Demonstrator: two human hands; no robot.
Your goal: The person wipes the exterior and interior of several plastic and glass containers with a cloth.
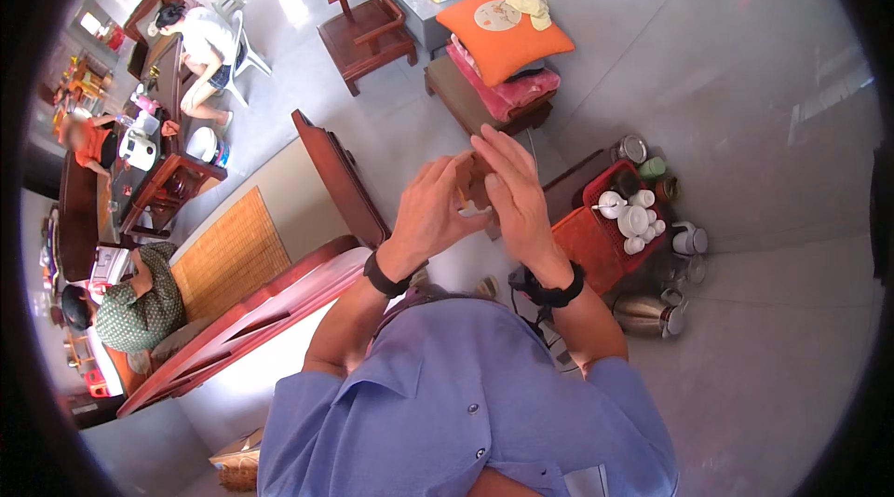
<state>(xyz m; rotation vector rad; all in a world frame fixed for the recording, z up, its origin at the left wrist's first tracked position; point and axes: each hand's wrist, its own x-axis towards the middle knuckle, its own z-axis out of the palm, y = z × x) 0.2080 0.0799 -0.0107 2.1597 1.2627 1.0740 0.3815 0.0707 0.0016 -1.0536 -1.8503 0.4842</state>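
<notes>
My left hand (434,207) and my right hand (518,207) are raised close together in front of my chest, in the middle of the head view. The left fingers curve toward the right hand, with the thumb pointing across below. On the right hand the fingers are stretched up and slant over the left fingertips. Between the palms shows a shaded brown patch (476,175) with a small pale bit under it. I cannot tell whether it is a held thing or the hand's own shaded side. Each wrist wears a black band.
To the right, a red tray (633,256) holds a white teapot (612,204) and cups, beside a steel kettle (648,313). Ahead, an orange cushion (513,50) lies on a wooden stool. A wooden bench with a bamboo mat (230,245) stands left; several people sit beyond.
</notes>
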